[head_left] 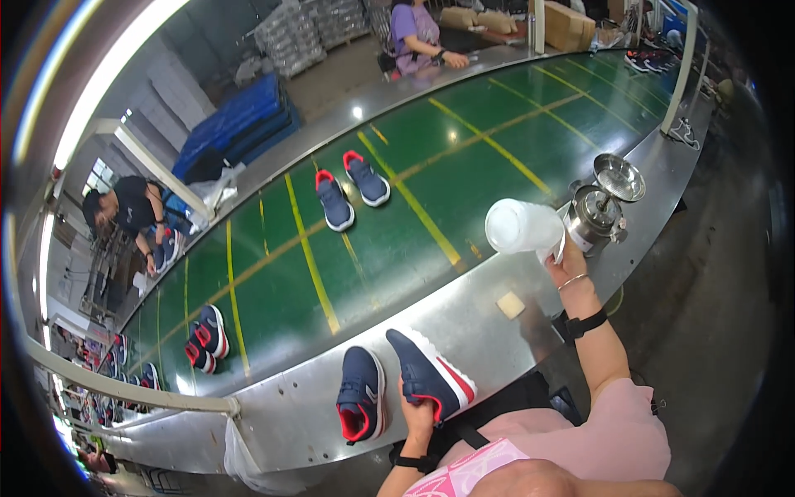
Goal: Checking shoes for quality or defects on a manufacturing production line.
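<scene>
My left hand (419, 416) holds a navy sneaker (425, 370) with a white sole and red heel trim, tilted at the front edge of the metal bench; some fingers are hidden by the shoe. Just left of it stands another navy sneaker (362, 389), its red lining showing. My right hand (566, 263) is closed on a white plastic bottle (523, 226), tipped with its round end toward the belt. Close beside that hand stands a metal dispenser pot (593, 217) with a shallow metal dish (619, 176) at its top.
A pale block (511, 305) lies on the metal bench (464, 319). The green conveyor belt (447, 190) carries pairs of sneakers, one pair (352, 190) mid-belt and another (207, 338) at left. Co-workers stand across it (414, 37) and at far left (128, 211). White posts (681, 74) rise from the edges.
</scene>
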The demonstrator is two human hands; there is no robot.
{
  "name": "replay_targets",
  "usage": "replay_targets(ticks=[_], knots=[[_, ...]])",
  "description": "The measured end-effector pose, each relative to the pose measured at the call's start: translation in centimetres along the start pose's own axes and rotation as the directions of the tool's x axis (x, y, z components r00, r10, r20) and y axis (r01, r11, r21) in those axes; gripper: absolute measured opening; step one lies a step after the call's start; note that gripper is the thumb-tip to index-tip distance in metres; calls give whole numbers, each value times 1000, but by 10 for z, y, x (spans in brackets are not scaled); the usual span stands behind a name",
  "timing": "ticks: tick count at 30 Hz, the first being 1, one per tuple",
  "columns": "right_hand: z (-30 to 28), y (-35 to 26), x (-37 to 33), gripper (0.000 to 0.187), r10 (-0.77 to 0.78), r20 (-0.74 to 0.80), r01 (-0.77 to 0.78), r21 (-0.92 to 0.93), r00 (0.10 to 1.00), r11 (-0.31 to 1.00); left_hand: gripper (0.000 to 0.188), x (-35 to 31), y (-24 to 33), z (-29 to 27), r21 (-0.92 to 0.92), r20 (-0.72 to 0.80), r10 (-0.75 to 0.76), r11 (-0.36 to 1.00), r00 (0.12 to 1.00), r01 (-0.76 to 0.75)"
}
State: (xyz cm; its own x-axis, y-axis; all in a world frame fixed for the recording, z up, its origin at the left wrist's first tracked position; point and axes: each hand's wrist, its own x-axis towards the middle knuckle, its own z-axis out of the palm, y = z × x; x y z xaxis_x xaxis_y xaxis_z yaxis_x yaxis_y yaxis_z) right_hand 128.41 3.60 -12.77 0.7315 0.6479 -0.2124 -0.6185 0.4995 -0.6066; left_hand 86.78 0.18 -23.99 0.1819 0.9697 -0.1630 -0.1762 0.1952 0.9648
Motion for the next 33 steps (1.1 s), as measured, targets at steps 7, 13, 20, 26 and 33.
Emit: replay_targets(ticks=[7,13,20,26,33], knots=[[17,-19,4,38,-564,150,537,-572,812,621,66,0,7,2,-57,73,25,998,997,-20],[32,-24,-20,39,-447,771,716,-614,453,-332,66,15,-34,-6,20,43,69,997,997,-70],[33,-22,-30,35,-308,825,784,-555,475,-277,22,47,-126,-45,767,502,194,351,843,-537],[50,-43,-29,21,-266,810,788,-579,523,-212,63,18,-39,-5,201,15,-19,979,1000,15],[52,-46,-12,9,-235,829,738,-558,507,-378,63,7,7,29,80,-9,-54,995,998,55]])
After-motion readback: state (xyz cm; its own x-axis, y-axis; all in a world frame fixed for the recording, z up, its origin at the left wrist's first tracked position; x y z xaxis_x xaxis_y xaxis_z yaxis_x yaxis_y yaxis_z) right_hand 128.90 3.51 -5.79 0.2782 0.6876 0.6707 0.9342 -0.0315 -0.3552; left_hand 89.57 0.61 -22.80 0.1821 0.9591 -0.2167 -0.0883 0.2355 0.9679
